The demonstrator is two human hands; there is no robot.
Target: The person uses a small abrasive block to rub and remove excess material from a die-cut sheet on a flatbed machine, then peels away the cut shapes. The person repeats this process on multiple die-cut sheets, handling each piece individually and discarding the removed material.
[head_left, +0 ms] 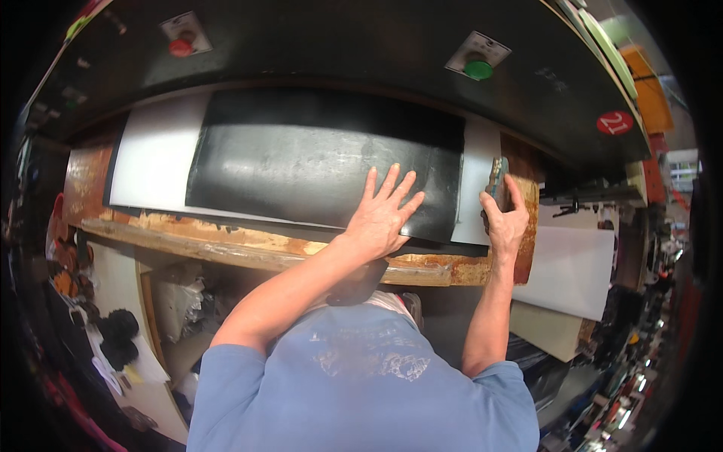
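A glossy black sheet [301,166], perhaps rubber or leather, lies over a white board [156,158] on the bench. My left hand [382,215] rests on the sheet's near right part with its fingers spread, holding nothing. At the right end of the white board, my right hand [506,215] is closed around a narrow, dark, worn piece with a bluish-green edge [497,177]. Thumb and fingers grip its sides, and the palm hides its lower part. Its exact kind cannot be made out.
A dark machine body [331,45] overhangs the far side, bearing a red button [181,47] and a green button [477,70]. The wooden bench's worn front edge [263,248] runs before me. White sheets [568,264] lie at right; black gloves [118,335] lie at lower left.
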